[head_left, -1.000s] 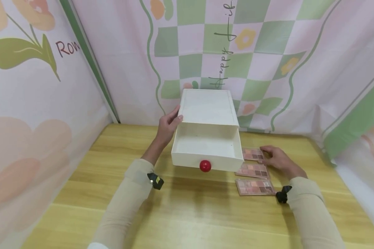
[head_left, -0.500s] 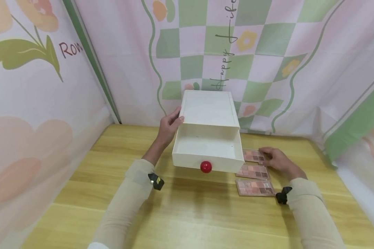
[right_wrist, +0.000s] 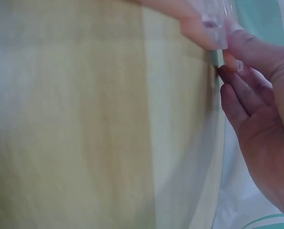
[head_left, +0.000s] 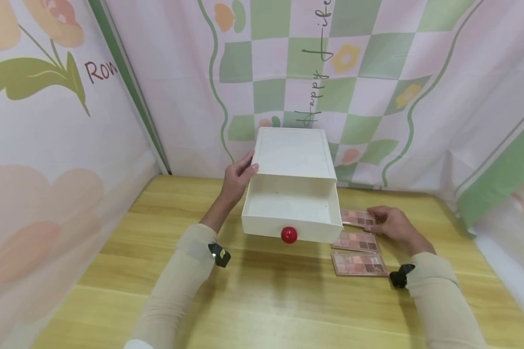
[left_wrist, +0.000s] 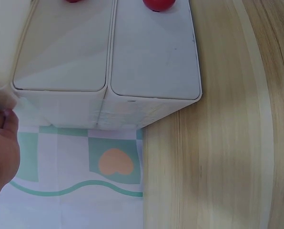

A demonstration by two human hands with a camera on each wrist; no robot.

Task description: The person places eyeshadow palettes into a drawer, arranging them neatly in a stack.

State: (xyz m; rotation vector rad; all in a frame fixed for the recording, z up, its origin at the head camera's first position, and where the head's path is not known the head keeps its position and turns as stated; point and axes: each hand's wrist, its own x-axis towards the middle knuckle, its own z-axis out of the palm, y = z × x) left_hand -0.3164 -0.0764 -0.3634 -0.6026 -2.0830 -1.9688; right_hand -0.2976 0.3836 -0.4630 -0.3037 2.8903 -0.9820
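A white drawer cabinet stands at the back of the table, its top drawer pulled out with bare floor showing. A red knob sits on that drawer's front. My left hand holds the cabinet's upper left side, thumb at the front edge. In the left wrist view this hand has bent fingers against the side. My right hand pinches the right end of the farthest eyeshadow palette. The right wrist view shows thumb and fingers of the hand on either side of its corner.
Two more eyeshadow palettes, a middle one and a nearest one, lie in a row on the wooden table. Lower closed drawers sit under the open one. A patterned curtain hangs close behind.
My right hand has shifted slightly to the right, and the farthest palette has slid a little with it. The left hand and the pulled-out drawer stay in place.
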